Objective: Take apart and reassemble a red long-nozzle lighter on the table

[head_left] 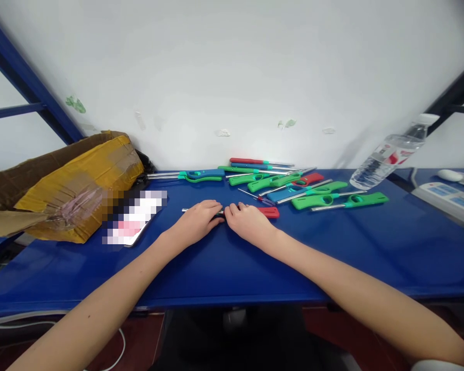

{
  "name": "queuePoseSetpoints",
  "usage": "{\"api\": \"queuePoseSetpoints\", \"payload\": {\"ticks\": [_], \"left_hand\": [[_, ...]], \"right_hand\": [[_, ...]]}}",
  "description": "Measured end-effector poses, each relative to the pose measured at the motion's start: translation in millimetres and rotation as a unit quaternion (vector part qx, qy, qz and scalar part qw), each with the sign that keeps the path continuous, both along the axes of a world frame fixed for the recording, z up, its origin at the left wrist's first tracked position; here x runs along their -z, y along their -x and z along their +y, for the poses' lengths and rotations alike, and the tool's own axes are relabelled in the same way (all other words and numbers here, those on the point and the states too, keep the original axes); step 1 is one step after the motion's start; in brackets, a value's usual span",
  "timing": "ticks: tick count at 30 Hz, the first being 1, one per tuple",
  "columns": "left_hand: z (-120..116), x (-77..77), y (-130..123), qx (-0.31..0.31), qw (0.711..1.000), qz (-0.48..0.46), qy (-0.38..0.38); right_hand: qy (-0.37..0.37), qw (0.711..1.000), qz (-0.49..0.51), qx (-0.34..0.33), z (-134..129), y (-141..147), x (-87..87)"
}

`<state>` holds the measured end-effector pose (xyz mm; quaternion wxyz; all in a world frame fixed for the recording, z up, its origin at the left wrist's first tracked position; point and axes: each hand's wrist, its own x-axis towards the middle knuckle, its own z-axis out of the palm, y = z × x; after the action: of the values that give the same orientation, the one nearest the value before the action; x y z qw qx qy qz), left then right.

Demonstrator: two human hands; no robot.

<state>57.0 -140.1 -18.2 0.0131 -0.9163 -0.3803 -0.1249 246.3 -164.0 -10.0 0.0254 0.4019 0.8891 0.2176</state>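
Observation:
A red stick lighter (269, 212) lies level on the blue table (232, 268), its metal tip poking out on the left and its red handle on the right. My left hand (200, 220) is closed over the lighter's barrel side. Beside it, my right hand (249, 220) closes round the lighter's middle, fingertips bent down. Both hands nearly touch, and they hide the trigger area. Just behind my right hand is a thin screwdriver (261, 199) with a clear reddish handle. Several green, blue and red stick lighters (308, 201) are strewn behind and to the right.
At the left stands an open, yellow-taped cardboard box (81, 196), with a blurred phone-like slab (137, 219) beside it. A water bottle (386, 157) stands at the back right, near a white power strip (444, 198). The white wall (232, 77) bounds the table's rear.

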Motion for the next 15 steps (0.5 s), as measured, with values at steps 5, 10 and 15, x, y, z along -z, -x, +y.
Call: {"api": "queuePoseSetpoints", "payload": {"ticks": [5,10,15], "left_hand": [[-1.8,9.0,3.8,-0.013,0.999,0.040,0.012],[-6.7,11.5,-0.4,-0.023,0.998,0.055,0.021],[-7.6,11.2,-2.6,-0.035,0.997,0.063,0.028]], "right_hand": [[0.001,1.000,0.000,0.004,3.3,-2.4,0.7],[0.004,1.000,-0.008,0.008,1.6,-0.7,-1.7],[-0.004,1.000,-0.002,0.014,1.2,0.7,-0.1]]}}
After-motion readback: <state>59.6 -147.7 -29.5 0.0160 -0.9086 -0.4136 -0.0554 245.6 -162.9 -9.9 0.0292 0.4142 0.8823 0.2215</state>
